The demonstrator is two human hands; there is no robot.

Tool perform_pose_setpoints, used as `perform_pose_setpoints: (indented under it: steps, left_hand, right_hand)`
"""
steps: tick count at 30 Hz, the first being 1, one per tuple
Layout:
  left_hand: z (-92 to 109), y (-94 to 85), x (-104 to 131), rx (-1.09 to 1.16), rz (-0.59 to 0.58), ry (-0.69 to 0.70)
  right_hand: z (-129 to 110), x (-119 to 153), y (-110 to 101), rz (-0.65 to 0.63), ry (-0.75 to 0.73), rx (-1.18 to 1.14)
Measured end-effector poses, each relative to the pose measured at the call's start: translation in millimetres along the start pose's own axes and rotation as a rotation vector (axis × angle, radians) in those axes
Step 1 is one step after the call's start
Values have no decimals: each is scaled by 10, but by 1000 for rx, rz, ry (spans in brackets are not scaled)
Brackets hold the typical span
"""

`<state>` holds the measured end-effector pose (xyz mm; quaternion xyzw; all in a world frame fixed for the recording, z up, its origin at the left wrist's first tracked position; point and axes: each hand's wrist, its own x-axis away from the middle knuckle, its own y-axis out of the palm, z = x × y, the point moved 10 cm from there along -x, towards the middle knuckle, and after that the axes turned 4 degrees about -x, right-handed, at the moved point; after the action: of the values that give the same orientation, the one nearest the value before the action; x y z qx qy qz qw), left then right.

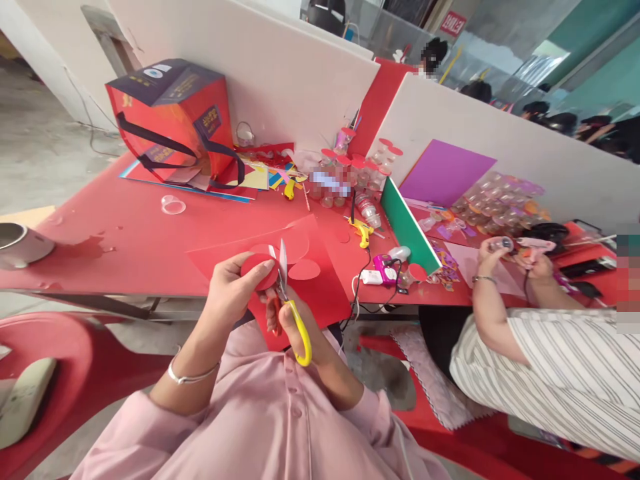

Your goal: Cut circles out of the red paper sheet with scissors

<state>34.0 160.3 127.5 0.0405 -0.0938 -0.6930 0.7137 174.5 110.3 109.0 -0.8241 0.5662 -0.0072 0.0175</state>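
My left hand (233, 283) pinches a round red paper disc (259, 270) between thumb and fingers. In my right hand (300, 327) is a pair of scissors (299, 327) with a yellow handle loop, blades pointing up and apart at the disc's right edge. Large sheets of red paper (330, 287) lie under and beyond my hands, partly over the table's front edge. A loose red oval cutout (304, 269) rests on them, right of the blades.
A yellow glue gun (362, 232) with a cord lies beyond the paper. Plastic bottles with red discs (345, 177) stand by the white partition. A green divider (410, 223) separates a co-worker's hands (493, 257), holding a pink glue gun (535, 248). A red gift bag (170, 127) stands left.
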Motion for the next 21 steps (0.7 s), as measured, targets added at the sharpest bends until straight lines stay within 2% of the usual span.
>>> perform_pose_setpoints:
  steps: [11, 16, 21]
  left_hand:
    - [-39, -82, -19, -8, 33, -13]
    - [-3, -90, -20, -15, 30, -5]
    - [133, -82, -121, -10, 38, 25]
  right_hand:
    - [-174, 96, 21, 45, -35, 50]
    - [-32, -1, 49, -27, -46, 82]
    - [67, -157, 13, -77, -62, 20]
